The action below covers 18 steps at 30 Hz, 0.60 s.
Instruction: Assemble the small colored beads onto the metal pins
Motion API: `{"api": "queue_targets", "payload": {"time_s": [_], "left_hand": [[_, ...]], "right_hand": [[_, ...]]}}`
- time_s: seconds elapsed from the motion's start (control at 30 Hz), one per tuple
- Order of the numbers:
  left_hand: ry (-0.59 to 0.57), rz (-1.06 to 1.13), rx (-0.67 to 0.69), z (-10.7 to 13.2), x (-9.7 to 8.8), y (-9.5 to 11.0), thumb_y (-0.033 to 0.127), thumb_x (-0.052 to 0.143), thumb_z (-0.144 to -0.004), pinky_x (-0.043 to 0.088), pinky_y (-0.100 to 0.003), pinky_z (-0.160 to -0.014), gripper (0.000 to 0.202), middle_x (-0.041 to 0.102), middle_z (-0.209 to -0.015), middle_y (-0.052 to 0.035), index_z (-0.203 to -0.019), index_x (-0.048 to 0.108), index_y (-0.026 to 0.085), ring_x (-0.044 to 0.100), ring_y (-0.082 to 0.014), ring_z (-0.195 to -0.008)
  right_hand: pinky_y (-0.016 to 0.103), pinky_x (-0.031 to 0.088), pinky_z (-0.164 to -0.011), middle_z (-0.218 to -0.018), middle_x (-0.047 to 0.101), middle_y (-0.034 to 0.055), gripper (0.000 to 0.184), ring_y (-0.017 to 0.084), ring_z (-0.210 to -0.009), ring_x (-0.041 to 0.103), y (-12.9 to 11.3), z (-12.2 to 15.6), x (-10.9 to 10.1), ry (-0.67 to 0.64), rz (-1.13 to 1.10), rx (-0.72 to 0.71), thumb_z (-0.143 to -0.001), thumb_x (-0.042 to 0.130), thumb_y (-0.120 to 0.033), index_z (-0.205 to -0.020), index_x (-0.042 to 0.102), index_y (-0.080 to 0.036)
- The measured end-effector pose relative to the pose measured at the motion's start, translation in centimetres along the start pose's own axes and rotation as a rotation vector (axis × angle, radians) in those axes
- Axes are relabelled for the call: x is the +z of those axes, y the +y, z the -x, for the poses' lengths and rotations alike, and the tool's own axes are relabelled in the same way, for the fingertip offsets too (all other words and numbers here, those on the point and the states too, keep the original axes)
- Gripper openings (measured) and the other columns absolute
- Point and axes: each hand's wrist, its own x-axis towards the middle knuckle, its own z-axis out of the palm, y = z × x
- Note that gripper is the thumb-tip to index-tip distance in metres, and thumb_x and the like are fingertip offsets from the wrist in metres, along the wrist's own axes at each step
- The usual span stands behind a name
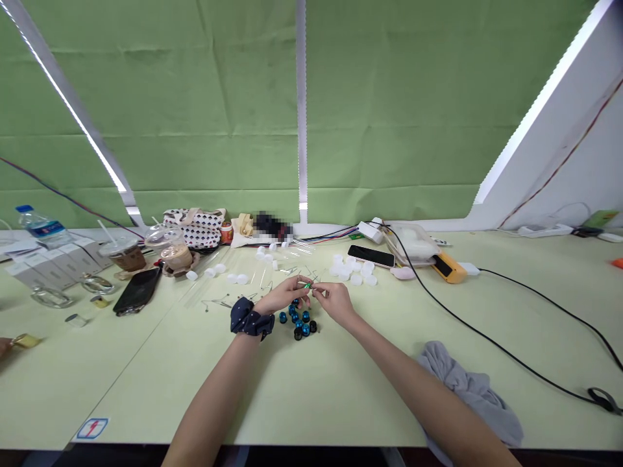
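While pinching one small green piece (307, 285) between the fingertips of the left hand (285, 296) and the right hand (335, 300), hovering over the far end of a cluster of shiny caps (305, 329). Counting about nine in that cluster: seven or so blue, two black; can't tell about any more beneath the left palm. Farther out, white caps (356, 279) in loose groups on both sides, roughly a dozen to the right, overlapping too much for an exact count. Also one pink-edged phone (371, 255), one yellow device (448, 267), one grey cloth (467, 386), two glass bottles (51, 297), one water bottle (45, 228), at least two drink cups (130, 258).

Reaching forward with both forearms from the near edge; left wrist, ringed by one dark scrunchie (250, 319), bent inward with fingers curled rightward; right thumb and index finger pressed together at the piece.

Underneath, a pale yellow-green table (360, 395) with a slanting seam and one sticker (92, 428) by the near edge. Behind, green cloth panels (389, 97) parted by a white post (302, 97). At the far left, part of another person's hand (4, 348), touching a gold cap (25, 341).
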Motion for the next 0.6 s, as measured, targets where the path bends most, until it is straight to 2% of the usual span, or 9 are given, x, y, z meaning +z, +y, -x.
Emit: {"api": "queue_targets", "payload": {"time_s": [0.2,0.43,0.6], "left_hand": [[-0.052,-0.005,0.040,0.3,0.2,0.6,0.038,0.057,-0.080,0.040,-0.021,-0.050,0.033,0.060,-0.072,-0.0016,-0.102,0.046,0.016,0.055,-0.0104,-0.058],[-0.051,0.006,0.025,0.0,0.1,-0.3,0.039,0.058,-0.078,0.043,-0.023,-0.053,0.033,0.061,-0.072,-0.0010,-0.100,0.044,0.018,0.058,-0.0122,-0.061],[-0.045,0.009,0.030,0.0,0.0,-0.5,0.038,0.057,-0.079,0.043,-0.024,-0.055,0.032,0.062,-0.073,-0.0015,-0.100,0.043,0.018,0.058,-0.0123,-0.061]], "right_hand": [[0.024,0.042,-0.055,-0.071,0.071,0.0034,0.013,0.016,-0.058,0.059,1.3,-0.4,0.1,-0.055,-0.211,0.156,-0.066,0.065,-0.027,-0.074,0.070,-0.018],[0.022,0.041,-0.050,-0.065,0.066,0.0027,0.016,0.012,-0.053,0.054,1.7,-0.5,0.4,-0.060,-0.322,0.201,-0.060,0.070,-0.028,-0.067,0.064,-0.015],[0.023,0.042,-0.051,-0.057,0.063,0.0006,0.022,0.012,-0.051,0.053,1.5,-0.4,0.5,-0.062,-0.383,0.209,-0.061,0.070,-0.029,-0.077,0.066,-0.014]]}}
